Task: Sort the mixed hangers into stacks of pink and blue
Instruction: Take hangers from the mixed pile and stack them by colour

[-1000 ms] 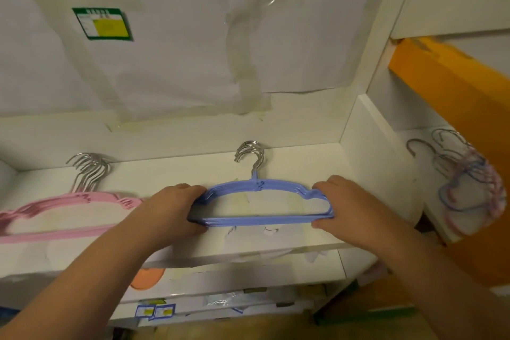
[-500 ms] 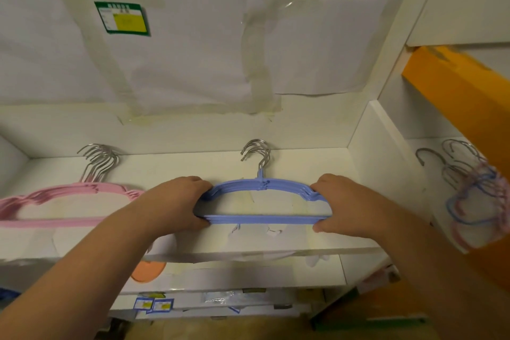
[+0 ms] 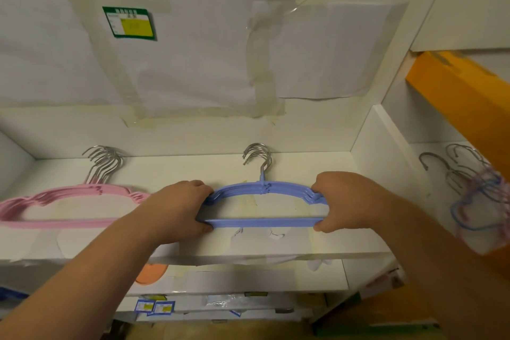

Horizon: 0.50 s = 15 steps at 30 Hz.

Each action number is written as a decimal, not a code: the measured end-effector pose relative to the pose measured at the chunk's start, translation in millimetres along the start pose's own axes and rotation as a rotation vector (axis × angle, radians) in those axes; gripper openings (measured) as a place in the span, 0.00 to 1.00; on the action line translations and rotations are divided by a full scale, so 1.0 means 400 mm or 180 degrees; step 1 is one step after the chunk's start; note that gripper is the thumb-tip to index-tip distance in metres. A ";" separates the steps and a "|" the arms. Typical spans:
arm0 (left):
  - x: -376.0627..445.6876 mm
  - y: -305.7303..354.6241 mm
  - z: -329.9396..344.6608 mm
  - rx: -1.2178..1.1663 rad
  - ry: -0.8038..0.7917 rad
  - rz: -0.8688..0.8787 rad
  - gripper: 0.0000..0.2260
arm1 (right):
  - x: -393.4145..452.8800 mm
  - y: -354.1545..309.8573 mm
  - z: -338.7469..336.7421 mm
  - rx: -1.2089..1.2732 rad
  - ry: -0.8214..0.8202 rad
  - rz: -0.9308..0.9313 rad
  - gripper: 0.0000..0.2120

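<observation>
A stack of blue hangers with metal hooks lies flat on the white shelf, hooks pointing to the back wall. My left hand grips the stack's left end, and my right hand grips its right end. To the left, a stack of pink hangers lies on the same shelf, its hooks fanned out toward the wall. In the compartment to the right sits a tangled pile of mixed pink and blue hangers.
A white divider wall separates the shelf from the right compartment. An orange box stands at the upper right. Taped paper sheets and a green-yellow label cover the back panel. Lower shelves with small labels lie below.
Both hands have stayed on the ends of the blue stack. The stack has shifted slightly and its hangers look more closely aligned. The view has moved a little.
</observation>
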<state>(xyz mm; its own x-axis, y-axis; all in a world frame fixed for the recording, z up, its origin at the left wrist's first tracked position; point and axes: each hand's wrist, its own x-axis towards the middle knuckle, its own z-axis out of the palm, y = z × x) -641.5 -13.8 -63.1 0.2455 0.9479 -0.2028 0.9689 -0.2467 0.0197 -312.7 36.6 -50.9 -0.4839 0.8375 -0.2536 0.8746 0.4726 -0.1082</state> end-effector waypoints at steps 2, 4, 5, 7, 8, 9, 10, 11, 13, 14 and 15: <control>-0.002 -0.002 0.006 -0.0050 0.0052 -0.0009 0.17 | 0.004 0.004 -0.005 -0.0028 -0.0038 -0.0002 0.20; -0.004 -0.002 0.007 -0.0098 0.0080 -0.0023 0.17 | 0.005 0.004 -0.006 -0.0039 -0.0060 -0.0020 0.20; -0.005 0.001 0.007 -0.0102 0.0077 -0.0029 0.17 | 0.004 0.005 -0.006 -0.0034 -0.0076 -0.0022 0.20; -0.004 0.011 0.007 -0.0111 0.0068 -0.0021 0.17 | 0.001 0.011 -0.006 -0.0006 -0.0138 0.0010 0.20; -0.002 0.016 0.007 -0.0126 0.0068 -0.0016 0.17 | -0.001 0.017 -0.008 0.0020 -0.0159 0.0034 0.21; 0.000 0.021 0.007 -0.0144 0.0066 -0.0013 0.17 | -0.001 0.022 -0.009 0.0056 -0.0175 0.0061 0.20; 0.003 0.024 0.008 -0.0164 0.0052 -0.0015 0.17 | 0.001 0.026 -0.011 0.0076 -0.0192 0.0083 0.20; 0.005 0.025 0.007 -0.0196 0.0027 -0.0028 0.17 | 0.004 0.028 -0.011 0.0058 -0.0222 0.0103 0.20; 0.008 0.025 0.007 -0.0286 -0.0045 -0.0082 0.18 | 0.014 0.021 -0.005 -0.0046 -0.0281 0.0156 0.20; 0.007 0.026 0.008 -0.0324 -0.0072 -0.0117 0.18 | 0.018 0.017 0.000 -0.0082 -0.0277 0.0187 0.20; 0.006 0.028 0.007 -0.0348 -0.0090 -0.0150 0.18 | 0.018 0.013 0.003 -0.0086 -0.0253 0.0207 0.20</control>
<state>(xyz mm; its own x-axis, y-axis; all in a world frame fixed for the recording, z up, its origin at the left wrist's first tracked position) -630.2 -14.9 -66.2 0.2002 0.9515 -0.2336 0.9773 -0.1772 0.1159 -311.8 44.8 -54.7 -0.4214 0.8428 -0.3348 0.9025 0.4261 -0.0632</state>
